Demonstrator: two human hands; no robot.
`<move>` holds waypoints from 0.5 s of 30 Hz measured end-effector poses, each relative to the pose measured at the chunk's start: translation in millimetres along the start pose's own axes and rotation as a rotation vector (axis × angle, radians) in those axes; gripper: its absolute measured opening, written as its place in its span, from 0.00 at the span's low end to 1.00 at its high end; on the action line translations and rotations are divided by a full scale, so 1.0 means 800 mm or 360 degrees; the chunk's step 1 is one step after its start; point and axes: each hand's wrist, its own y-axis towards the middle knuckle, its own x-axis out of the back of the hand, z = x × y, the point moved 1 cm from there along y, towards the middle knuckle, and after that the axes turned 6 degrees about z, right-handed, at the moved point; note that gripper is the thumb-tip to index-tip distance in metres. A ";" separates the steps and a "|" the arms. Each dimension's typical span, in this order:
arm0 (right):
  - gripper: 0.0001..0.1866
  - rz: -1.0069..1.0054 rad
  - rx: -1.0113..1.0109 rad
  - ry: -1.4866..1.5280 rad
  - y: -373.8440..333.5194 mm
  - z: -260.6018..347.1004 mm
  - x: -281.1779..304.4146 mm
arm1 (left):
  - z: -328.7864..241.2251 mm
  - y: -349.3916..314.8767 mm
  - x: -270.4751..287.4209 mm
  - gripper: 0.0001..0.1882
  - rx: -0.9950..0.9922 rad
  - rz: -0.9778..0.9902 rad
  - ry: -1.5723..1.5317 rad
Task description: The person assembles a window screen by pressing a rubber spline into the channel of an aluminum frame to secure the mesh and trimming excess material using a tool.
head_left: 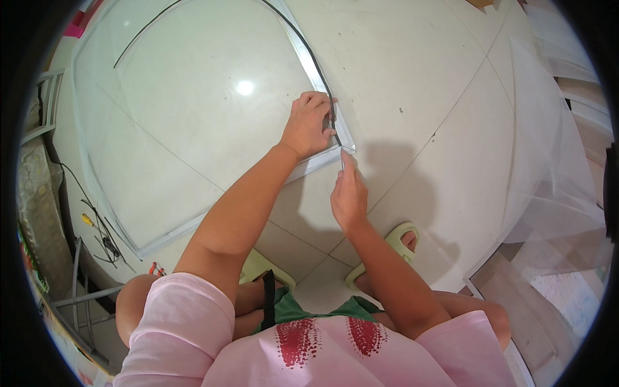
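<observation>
A large white frame (298, 173) lies on the tiled floor, one corner in front of me. A thin black flexible strip (315, 62) runs along its right side down to that corner; its far end curves off to the left. At the corner my left hand (311, 124) is closed over the strip and the frame bar, thumb and fingers on either side. My right hand (349, 195) is closed just below the corner, index finger stretched along a thin, slim object whose tip meets the strip's near end. Most of that object is hidden by the fingers.
My feet in pale green slippers (401, 240) stand near the frame. Tangled black cables (106, 238) and red-handled pliers (155, 268) lie at the left, by a metal rack (77, 300). Translucent sheeting (548, 174) spreads along the right side.
</observation>
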 end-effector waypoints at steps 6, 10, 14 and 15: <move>0.21 -0.0042 0.0040 0.0020 0.005 -0.003 -0.007 | 0.003 -0.001 0.002 0.14 0.0012 0.0020 -0.0004; 0.19 -0.0053 0.0043 -0.0015 0.007 -0.006 -0.012 | 0.008 -0.001 0.001 0.12 -0.0035 0.0006 0.0012; 0.19 -0.0098 0.0082 -0.0030 0.009 -0.009 -0.012 | 0.007 -0.001 -0.001 0.09 -0.0082 -0.0040 0.0031; 0.19 -0.0098 0.0073 -0.0026 0.009 -0.009 -0.012 | 0.007 -0.001 -0.001 0.08 -0.0077 -0.0033 0.0030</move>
